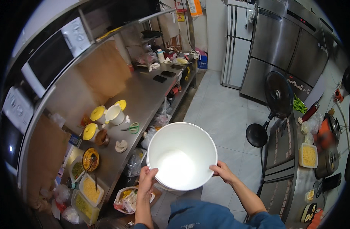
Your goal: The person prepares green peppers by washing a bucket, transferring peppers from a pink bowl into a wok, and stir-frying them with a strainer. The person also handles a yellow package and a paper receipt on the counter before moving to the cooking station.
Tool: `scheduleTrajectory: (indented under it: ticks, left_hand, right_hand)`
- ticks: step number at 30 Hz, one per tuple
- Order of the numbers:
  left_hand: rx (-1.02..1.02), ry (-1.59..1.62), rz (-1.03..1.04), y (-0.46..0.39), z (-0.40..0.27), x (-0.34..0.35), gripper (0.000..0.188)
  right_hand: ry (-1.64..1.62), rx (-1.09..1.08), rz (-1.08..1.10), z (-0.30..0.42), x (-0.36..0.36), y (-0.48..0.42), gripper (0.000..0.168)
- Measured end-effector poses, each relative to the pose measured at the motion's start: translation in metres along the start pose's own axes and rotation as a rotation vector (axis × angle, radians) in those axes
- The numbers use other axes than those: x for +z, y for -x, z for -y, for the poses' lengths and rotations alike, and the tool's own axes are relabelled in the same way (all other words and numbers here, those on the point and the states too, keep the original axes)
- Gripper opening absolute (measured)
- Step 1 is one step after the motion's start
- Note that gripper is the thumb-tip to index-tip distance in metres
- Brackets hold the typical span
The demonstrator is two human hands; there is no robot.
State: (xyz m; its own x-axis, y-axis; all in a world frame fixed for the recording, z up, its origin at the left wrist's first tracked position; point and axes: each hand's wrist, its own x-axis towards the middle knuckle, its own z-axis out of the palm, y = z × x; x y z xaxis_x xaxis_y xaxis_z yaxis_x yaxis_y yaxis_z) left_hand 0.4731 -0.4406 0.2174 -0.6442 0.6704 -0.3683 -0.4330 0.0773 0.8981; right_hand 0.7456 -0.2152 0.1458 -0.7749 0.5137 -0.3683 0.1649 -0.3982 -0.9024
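A large round white plastic bucket is held in front of me, its open mouth turned up towards the camera. Nothing shows inside it; the bottom is bright with glare. My left hand grips the rim at the lower left, thumb over the edge. On the right side of the rim, my right hand pinches it between thumb and fingers. Part of another pale object shows just under the bucket's lower edge, mostly hidden.
Left, a steel counter bears yellow-lidded containers, green-handled scissors and food tubs. A waste bin stands below it. To the right are a standing fan and a second counter with a noodle tub. Steel refrigerators stand ahead.
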Motion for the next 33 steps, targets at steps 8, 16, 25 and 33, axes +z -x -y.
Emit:
scheduleTrajectory:
  ticks: [8,16,25,33]
  left_hand:
    - [-0.081,0.062,-0.254,-0.182,-0.019,0.119,0.035]
    - [-0.163,-0.053,-0.572,-0.350,0.022,0.196,0.048]
    - [-0.217,0.114,-0.875,-0.411,-0.016,0.310,0.073]
    - [-0.257,0.563,-0.910,-0.505,0.093,0.291,0.041]
  right_hand:
    - [-0.002,0.148,-0.288,0.067,-0.136,-0.129,0.061]
    - [-0.017,0.146,-0.360,0.142,-0.352,-0.310,0.037]
    - [-0.074,-0.188,-0.264,0.398,-0.449,-0.605,0.047]
    - [-0.254,-0.451,0.005,0.571,-0.477,-0.873,0.017]
